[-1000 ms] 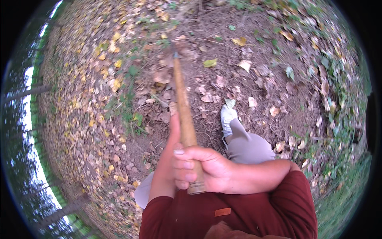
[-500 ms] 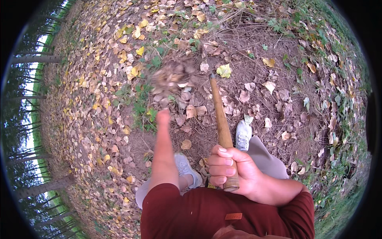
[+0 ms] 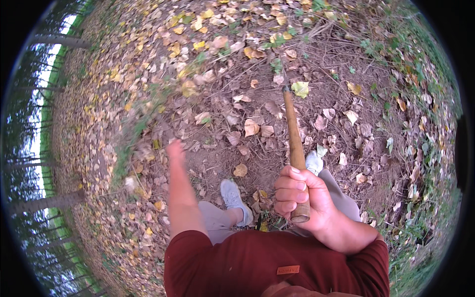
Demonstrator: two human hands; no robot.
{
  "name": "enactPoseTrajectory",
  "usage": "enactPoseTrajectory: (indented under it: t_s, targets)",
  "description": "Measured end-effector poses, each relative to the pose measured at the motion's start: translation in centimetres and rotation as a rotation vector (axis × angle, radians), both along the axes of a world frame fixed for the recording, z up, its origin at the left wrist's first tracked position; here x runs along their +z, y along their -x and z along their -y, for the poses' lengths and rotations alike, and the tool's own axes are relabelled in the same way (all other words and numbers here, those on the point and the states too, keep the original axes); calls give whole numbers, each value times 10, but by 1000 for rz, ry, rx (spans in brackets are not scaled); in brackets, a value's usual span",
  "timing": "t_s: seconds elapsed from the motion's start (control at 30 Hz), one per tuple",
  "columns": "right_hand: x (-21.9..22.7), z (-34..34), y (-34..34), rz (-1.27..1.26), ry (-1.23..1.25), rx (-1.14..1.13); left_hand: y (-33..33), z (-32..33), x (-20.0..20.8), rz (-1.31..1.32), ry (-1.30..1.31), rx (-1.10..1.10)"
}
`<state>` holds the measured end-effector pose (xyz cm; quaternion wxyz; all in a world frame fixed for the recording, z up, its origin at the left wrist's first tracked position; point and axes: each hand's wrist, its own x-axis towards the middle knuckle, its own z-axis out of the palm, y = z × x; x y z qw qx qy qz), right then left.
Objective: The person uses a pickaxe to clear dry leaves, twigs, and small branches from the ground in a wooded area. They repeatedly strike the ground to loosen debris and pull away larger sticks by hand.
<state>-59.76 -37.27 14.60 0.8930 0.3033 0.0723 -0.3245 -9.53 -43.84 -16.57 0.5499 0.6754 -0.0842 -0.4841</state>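
The wooden handle [image 3: 295,143] stands upright before me, its tip down in the leaf-strewn dirt [image 3: 346,163], my right hand [image 3: 301,198] clamped round its butt. My left hand [image 3: 175,151] has let go and swung out, blurred; its fingers I cannot tell. One-handed now.

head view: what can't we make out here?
- Left hand: motion-blurred in head view; fingers and grip unreadable.
- Working end of the wooden handle: too small and lost among leaves.
- Right hand hides the handle's lower part.
- Trees: bent at the fisheye rim.
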Motion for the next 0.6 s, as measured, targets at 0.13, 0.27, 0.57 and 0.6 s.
enactPoseTrajectory:
  t_s: [0.13,0.27,0.57,0.6]
  targets:
    - [4,-9,-15,2,-23,33,143,-24,-37,339,34,-250]
    - [2,-14,-24,17,-36,88,265,-67,-49,837,-207,-763]
    - [5,-15,-31,-3,-80,129,41,-72,19,1201,-691,-402]
    - [5,-15,-33,1,-68,126,-6,-82,19,1238,-749,-270]
